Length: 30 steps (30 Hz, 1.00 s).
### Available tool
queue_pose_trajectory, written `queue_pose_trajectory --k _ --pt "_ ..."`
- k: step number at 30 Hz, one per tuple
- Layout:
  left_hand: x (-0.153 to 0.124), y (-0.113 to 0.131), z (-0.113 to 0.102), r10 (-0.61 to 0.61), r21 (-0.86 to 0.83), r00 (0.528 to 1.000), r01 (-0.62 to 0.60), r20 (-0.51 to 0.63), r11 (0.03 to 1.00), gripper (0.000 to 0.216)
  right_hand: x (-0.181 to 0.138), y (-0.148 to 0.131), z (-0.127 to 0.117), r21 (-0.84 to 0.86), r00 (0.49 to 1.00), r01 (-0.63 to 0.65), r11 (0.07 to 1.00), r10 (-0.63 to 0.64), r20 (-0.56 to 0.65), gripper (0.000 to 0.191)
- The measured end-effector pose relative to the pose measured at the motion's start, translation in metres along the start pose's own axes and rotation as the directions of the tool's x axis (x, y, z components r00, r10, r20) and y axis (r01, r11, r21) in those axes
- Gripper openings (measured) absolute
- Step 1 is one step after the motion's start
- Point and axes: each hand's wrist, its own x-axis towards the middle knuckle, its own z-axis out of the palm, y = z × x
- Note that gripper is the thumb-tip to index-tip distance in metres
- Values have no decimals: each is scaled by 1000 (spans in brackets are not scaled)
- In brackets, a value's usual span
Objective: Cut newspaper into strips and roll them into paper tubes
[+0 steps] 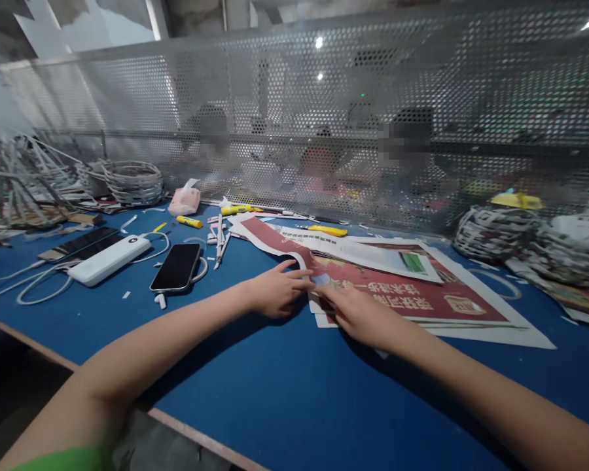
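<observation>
A red-and-white printed newspaper (pixel 412 294) lies on the blue tabletop, its left part folded over and curling up. My left hand (pixel 281 289) is at the raised edge of that curl, fingers bent over the paper and somewhat apart. Close beside it, my right hand (pixel 360 313) pinches the sheet near its left edge; the thumb is partly hidden. A narrower white printed sheet (pixel 373 254) with a green patch rests on top of the newspaper. Behind the sheets lies a yellow utility knife (pixel 328 230).
To the left are a phone (pixel 177 267), a white power bank (pixel 110 260) with cables, a yellow glue stick (pixel 189 222) and a tissue pack (pixel 184 200). Woven paper baskets (pixel 132 182) stand at both sides. A perforated metal screen (pixel 294 118) borders the back, with people beyond.
</observation>
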Motion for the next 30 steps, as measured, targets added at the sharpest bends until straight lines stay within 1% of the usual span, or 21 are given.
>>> queue_pose_trajectory --k 3,6,7,9,11,13,14,16,18,19,21,23,24,26,28,30 --pt "-24 -2 -1 -79 -121 995 87 66 989 40 -10 -10 -4 110 996 61 992 -68 62 44" --pt "-46 -4 -7 -134 -224 977 170 166 960 42 -20 -18 1 124 989 105 987 -116 89 37" --pt "-51 -4 -10 -153 -238 968 199 198 951 43 -23 -19 6 115 988 133 984 -141 69 34" --pt "-57 1 -16 -207 -226 943 269 262 936 45 -29 -21 20 87 981 194 977 -192 -36 34" --pt "-57 12 -23 -282 -168 905 347 320 923 43 -33 -22 37 58 961 229 972 -216 -172 37" --pt "-55 27 -28 -323 -112 879 382 349 917 39 -34 -24 50 59 944 242 969 -220 -246 39" --pt "-54 35 -30 -298 -114 886 357 354 927 39 -34 -25 54 80 943 241 967 -214 -254 39" --pt "-52 49 -31 -173 -178 928 241 329 954 42 -33 -27 55 149 954 223 963 -184 -235 38" --pt "-52 58 -31 -49 -262 955 130 294 956 47 -29 -25 49 219 969 202 955 -162 -188 36" --pt "-52 61 -30 -22 -289 957 109 290 951 49 -28 -21 45 239 974 200 950 -165 -158 35" --pt "-52 63 -28 -18 -308 948 120 316 944 48 -24 -11 37 241 977 206 948 -189 -94 39" --pt "-52 62 -28 -27 -303 942 135 335 943 43 -21 3 33 205 985 172 964 -161 -66 55" --pt "-52 60 -28 -26 -300 944 131 329 945 40 -20 11 33 189 989 144 971 -133 -68 59" --pt "-52 59 -30 -32 -297 955 124 294 947 34 -19 25 32 170 992 116 979 -104 -77 55" --pt "-51 58 -31 -59 -292 966 134 253 947 28 -19 37 28 158 987 156 975 -148 -65 46" --pt "-51 57 -31 -83 -282 975 140 205 949 24 -20 48 21 130 977 211 969 -213 1 48"
